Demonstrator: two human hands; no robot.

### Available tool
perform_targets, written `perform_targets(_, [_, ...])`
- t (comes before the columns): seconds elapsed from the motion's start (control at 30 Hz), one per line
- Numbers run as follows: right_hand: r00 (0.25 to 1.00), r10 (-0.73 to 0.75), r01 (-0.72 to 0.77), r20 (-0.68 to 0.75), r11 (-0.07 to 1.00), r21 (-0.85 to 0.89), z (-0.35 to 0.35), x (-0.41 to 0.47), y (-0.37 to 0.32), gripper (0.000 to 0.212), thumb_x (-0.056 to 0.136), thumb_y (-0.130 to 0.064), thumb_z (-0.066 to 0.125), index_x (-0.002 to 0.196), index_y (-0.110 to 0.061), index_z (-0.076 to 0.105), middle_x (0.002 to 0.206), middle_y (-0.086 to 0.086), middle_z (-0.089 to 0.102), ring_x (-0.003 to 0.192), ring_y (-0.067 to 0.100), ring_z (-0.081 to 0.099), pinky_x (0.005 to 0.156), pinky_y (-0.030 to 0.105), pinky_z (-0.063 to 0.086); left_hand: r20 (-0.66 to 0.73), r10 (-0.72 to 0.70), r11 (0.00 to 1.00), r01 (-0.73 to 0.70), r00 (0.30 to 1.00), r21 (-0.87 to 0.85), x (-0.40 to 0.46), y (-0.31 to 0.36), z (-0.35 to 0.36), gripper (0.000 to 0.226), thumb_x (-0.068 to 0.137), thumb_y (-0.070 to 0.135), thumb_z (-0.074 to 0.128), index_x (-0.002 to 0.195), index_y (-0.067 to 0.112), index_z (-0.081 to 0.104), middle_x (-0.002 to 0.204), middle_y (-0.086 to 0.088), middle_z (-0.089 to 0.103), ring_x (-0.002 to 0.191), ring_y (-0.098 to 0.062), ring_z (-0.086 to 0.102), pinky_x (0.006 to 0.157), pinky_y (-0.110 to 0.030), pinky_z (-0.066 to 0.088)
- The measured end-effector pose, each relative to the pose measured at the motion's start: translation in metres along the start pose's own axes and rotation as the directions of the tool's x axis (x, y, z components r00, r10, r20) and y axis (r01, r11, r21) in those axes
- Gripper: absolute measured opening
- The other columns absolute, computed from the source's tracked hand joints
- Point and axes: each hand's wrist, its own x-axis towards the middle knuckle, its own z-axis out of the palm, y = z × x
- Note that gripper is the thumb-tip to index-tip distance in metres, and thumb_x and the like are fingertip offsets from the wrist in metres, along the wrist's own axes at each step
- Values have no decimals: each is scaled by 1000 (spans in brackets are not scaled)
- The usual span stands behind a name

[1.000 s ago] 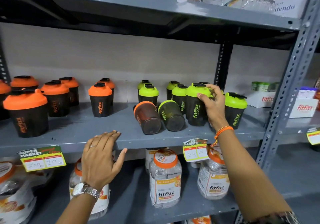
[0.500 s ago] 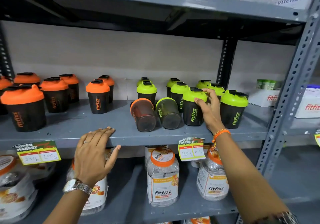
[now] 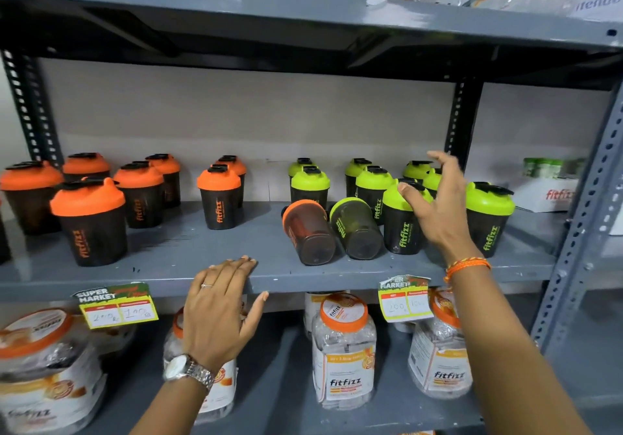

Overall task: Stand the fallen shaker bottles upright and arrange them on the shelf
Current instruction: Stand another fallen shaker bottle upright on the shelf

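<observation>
Two hands up at the shelf [image 3: 161, 249]. Nearest, left hand [image 3: 220, 313] flat on the front edge, fingers [image 3: 236, 266] spread, holding nothing. Above and to the right, right hand [image 3: 435, 208] open in the air, fingers [image 3: 445, 161] wide, empty, just in front of a standing green-lid bottle [image 3: 403, 222]. Left of that, two fallen bottles, side by side: orange-lid bottle [image 3: 308, 232] and green-lid fallen bottle [image 3: 355, 229], bottoms facing out. Farther back, rows of standing bottles, orange on the left, green on the right. Probably between bottles now. Next: reach for the fallen green one, grab round the middle, tip up, set with the greens. Then the orange one, over to the oranges.
</observation>
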Motion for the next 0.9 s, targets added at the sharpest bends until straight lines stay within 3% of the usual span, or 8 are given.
perform_targets(0.07, [984, -126, 116, -129, 990, -80, 11, -1, -35, 58, 83, -41, 69, 134, -22, 47, 143, 3, 50, 137, 24, 40, 113, 39, 33, 11, -6, 1000, 6, 1000, -2, 1, 0, -2, 52, 94, 53, 50, 131, 20, 63, 131, 1, 67, 121, -23, 61, 108, -39, 38])
perform_targets(0.13, [979, -167, 155, -113, 982, -111, 31, -3, -67, 52, 82, -39, 70, 127, -21, 52, 130, 3, 55, 123, 23, 48, 99, 33, 38, 33, -10, 1000, 10, 999, 2, 1, -1, -5, 52, 95, 55, 48, 132, 21, 62, 132, 2, 66, 122, -21, 61, 109, -38, 37])
perform_targets(0.2, [995, -32, 43, 99, 993, -109, 54, 0, -88, 48, 81, -43, 74, 121, -21, 59, 121, 6, 60, 113, 26, 56, 86, 31, 38, 63, -7, 1000, 7, 998, -2, 1, -2, -10, 53, 97, 57, 45, 135, 23, 60, 135, 4, 65, 124, -19, 59, 111, -36, 35])
perform_targets(0.3, [872, 194, -82, 450, 963, -257, 88, 2, -103, 58, 82, -52, 75, 129, -22, 61, 128, 10, 65, 121, 30, 59, 83, 29, 38, 114, 19, 1000, -19, 993, -1, 2, -6, -17, 53, 98, 56, 43, 139, 24, 56, 141, 5, 61, 129, -19, 56, 113, -37, 35])
perform_targets(0.37, [821, 233, -47, 521, 938, -344, 108, 0, -105, 61, 84, -55, 71, 133, -20, 60, 133, 13, 65, 127, 33, 57, 89, 33, 42, 116, 11, 1000, -11, 993, -1, 2, -11, -22, 52, 98, 54, 43, 138, 24, 57, 143, 4, 59, 130, -20, 55, 113, -39, 36])
perform_targets(0.63, [771, 327, 57, 547, 820, -570, 152, -6, -106, 66, 86, -55, 66, 140, -18, 55, 142, 14, 59, 132, 37, 53, 101, 40, 48, 65, -100, 995, 99, 993, 29, -8, -54, -37, 57, 94, 61, 43, 131, 22, 62, 136, 0, 64, 131, -26, 57, 117, -45, 35])
perform_targets(0.77, [759, 346, 69, 551, 799, -597, 162, -7, -108, 48, 85, -48, 68, 119, -13, 68, 128, 15, 67, 119, 37, 61, 87, 35, 49, 64, -92, 994, 88, 994, 67, -12, -66, -34, 59, 94, 61, 40, 134, 24, 61, 135, -1, 65, 126, -26, 59, 117, -45, 35])
perform_targets(0.9, [745, 361, 51, 562, 808, -587, 167, -5, -109, 42, 82, -40, 69, 113, -11, 70, 118, 16, 70, 109, 35, 64, 78, 32, 48, 48, -75, 994, 71, 996, 78, -13, -71, -27, 57, 94, 59, 42, 135, 25, 60, 134, 0, 65, 123, -26, 60, 112, -43, 36])
